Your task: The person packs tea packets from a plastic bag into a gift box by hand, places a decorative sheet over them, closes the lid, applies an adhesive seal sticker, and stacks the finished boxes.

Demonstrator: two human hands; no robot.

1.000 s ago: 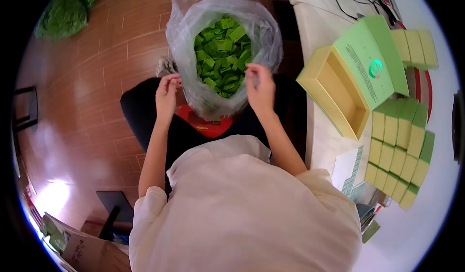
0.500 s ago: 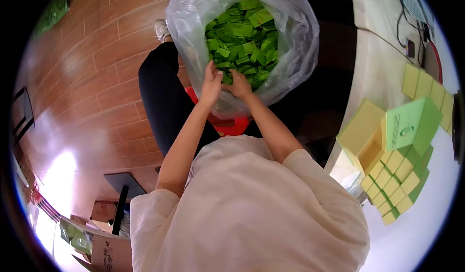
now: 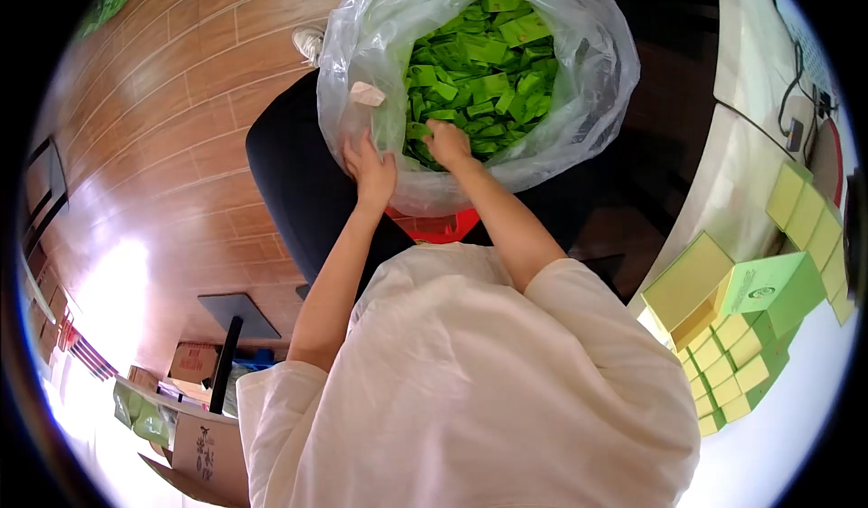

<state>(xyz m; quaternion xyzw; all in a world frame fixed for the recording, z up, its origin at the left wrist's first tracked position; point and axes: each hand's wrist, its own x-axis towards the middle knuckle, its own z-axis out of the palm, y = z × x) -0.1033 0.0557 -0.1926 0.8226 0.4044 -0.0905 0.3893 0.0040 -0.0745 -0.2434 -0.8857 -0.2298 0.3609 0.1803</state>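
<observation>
A large clear plastic bag (image 3: 592, 101) stands open between my knees, filled with small green packets (image 3: 484, 83). My left hand (image 3: 371, 174) lies against the bag's near left side, fingers spread on the plastic and holding nothing. Inside the bag's near edge, my right hand (image 3: 449, 146) has its fingers curled, the tips closed at a green packet (image 3: 417, 131) on top of the heap. Higher on the bag's left wall is a small pale pink piece (image 3: 366, 94); its kind is unclear.
On the white-covered table at right, an open green box (image 3: 768, 282) stands by rows of small pale yellow-green boxes (image 3: 732, 363). A red stool or tub (image 3: 443, 226) shows beneath the bag. Cardboard boxes (image 3: 208, 454) stand at lower left; a cable (image 3: 755, 124) crosses the table.
My hands have moved apart. The left hand went from the packets out to the bag's left side, the right curled over the packets. The pale pink piece has come into view.
</observation>
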